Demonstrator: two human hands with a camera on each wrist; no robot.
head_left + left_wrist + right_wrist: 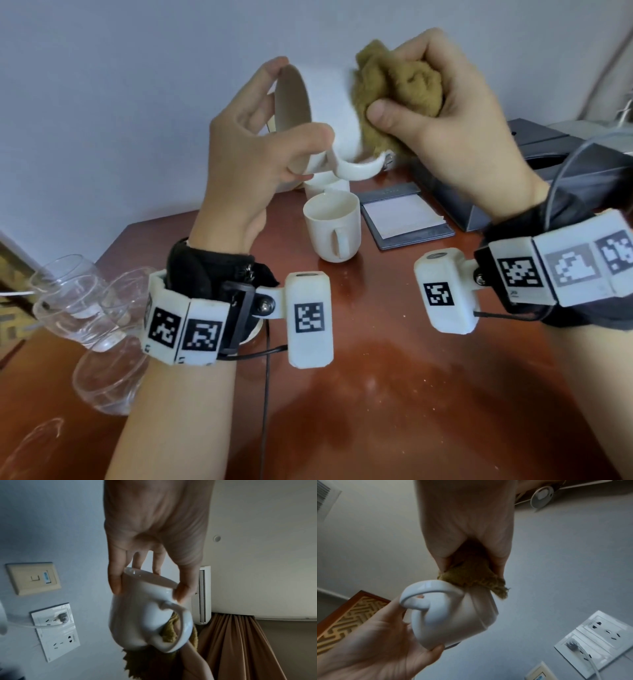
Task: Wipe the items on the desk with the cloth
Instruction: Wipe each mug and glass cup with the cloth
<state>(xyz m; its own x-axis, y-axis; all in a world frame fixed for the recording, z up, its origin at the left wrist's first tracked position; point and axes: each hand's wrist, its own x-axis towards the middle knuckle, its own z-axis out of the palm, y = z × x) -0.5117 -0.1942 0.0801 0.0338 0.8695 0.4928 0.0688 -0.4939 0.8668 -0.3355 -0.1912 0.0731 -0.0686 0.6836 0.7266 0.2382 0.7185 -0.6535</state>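
My left hand (pixel 260 137) holds a white mug (pixel 329 102) on its side in the air above the desk, fingers and thumb gripping its rim, handle pointing down. In the left wrist view the same mug (pixel 137 615) hangs below my fingers (pixel 116 582). My right hand (pixel 445 113) clutches a bunched mustard-brown cloth (pixel 394 89) and presses it against the mug's base end. From the right wrist the cloth (pixel 471 577) sits against the mug (pixel 447 615). A second white mug (pixel 334 229) stands upright on the red-brown desk (pixel 411 377).
Several clear glasses (pixel 85 308) stand at the desk's left edge. A notepad in a dark holder (pixel 404 216) lies behind the standing mug, with a dark box (pixel 534 171) to its right. More white crockery (pixel 325 181) stands at the back by the wall.
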